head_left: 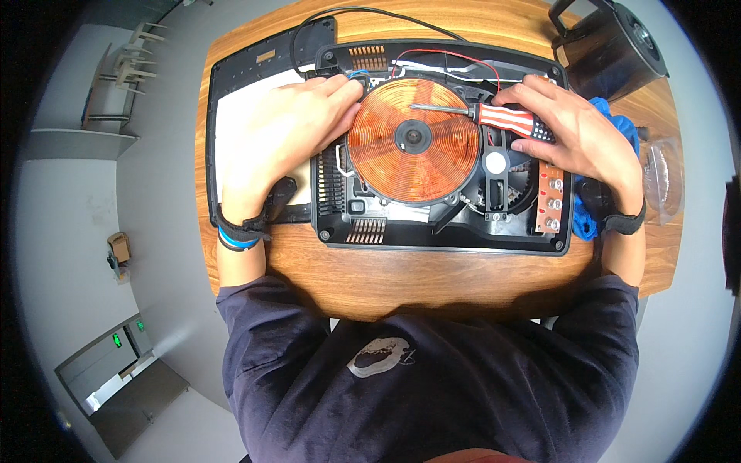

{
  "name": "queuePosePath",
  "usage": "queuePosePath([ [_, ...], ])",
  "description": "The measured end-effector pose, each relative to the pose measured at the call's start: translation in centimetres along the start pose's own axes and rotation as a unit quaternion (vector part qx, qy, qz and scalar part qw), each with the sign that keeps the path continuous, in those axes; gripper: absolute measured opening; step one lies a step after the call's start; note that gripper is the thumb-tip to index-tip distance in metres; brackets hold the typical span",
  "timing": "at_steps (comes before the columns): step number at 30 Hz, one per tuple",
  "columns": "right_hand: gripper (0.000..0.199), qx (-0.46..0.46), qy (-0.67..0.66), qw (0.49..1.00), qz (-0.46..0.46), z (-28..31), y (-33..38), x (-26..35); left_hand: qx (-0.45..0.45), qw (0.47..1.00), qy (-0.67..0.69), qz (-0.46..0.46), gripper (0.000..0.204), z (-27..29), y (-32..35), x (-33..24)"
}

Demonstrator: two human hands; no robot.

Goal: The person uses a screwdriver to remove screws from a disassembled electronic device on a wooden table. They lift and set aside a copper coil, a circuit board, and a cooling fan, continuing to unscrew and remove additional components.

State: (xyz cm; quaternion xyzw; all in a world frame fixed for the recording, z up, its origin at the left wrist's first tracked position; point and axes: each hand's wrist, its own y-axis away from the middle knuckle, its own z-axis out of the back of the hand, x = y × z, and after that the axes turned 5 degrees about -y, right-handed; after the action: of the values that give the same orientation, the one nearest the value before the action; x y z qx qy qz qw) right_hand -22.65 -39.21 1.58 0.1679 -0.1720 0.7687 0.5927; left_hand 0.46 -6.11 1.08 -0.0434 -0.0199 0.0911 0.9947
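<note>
An induction cooker base (440, 241), a black housing without its cover, lies on the table before me. The round copper coil (386, 166) fills its middle, beside a black fan (519, 189). My right hand (575, 127) is closed around a screwdriver (509, 119) with a striped red and white handle; its shaft points left, over the coil. At the coil's upper left edge, my left hand (305, 123) has its fingers drawn together near a blue wire (357, 74). What lies between those fingertips is hidden.
A black panel with a pale inner surface (235, 127) lies left, partly under my left forearm. A black cable (370, 9) loops behind the housing. At right are a dark jug (610, 54), blue cloth (585, 220) and a clear plastic tray (662, 181). A circuit board (550, 208) borders the fan.
</note>
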Motion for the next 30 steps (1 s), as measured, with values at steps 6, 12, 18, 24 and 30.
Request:
queuePosePath([
  [6, 0.052, -0.018, 0.022, 1.000, 0.003, 0.0, 0.3, 0.7, -0.048, 0.997, 0.021, -0.052, 0.015, 1.3, -0.2, -1.9],
  [12, 0.033, -0.079, -0.072, 0.992, 0.060, -0.8, -0.7, 4.1, -0.103, 0.988, 0.053, -0.103, 0.016, 3.2, -0.6, -5.0],
  [18, 0.020, -0.094, -0.231, 0.965, 0.081, -2.6, -2.1, 5.9, -0.148, 0.975, 0.080, -0.142, 0.023, 4.4, -2.3, -8.0],
  [24, 0.017, -0.094, -0.229, 0.966, 0.074, -1.8, -1.3, 6.1, -0.178, 0.971, 0.073, -0.142, 0.020, 4.1, -3.2, -9.4],
  [30, 0.019, -0.140, -0.127, 0.982, -0.013, -0.3, 1.7, 4.9, -0.051, 0.990, 0.088, -0.098, 0.022, 4.5, -3.2, -8.9],
])
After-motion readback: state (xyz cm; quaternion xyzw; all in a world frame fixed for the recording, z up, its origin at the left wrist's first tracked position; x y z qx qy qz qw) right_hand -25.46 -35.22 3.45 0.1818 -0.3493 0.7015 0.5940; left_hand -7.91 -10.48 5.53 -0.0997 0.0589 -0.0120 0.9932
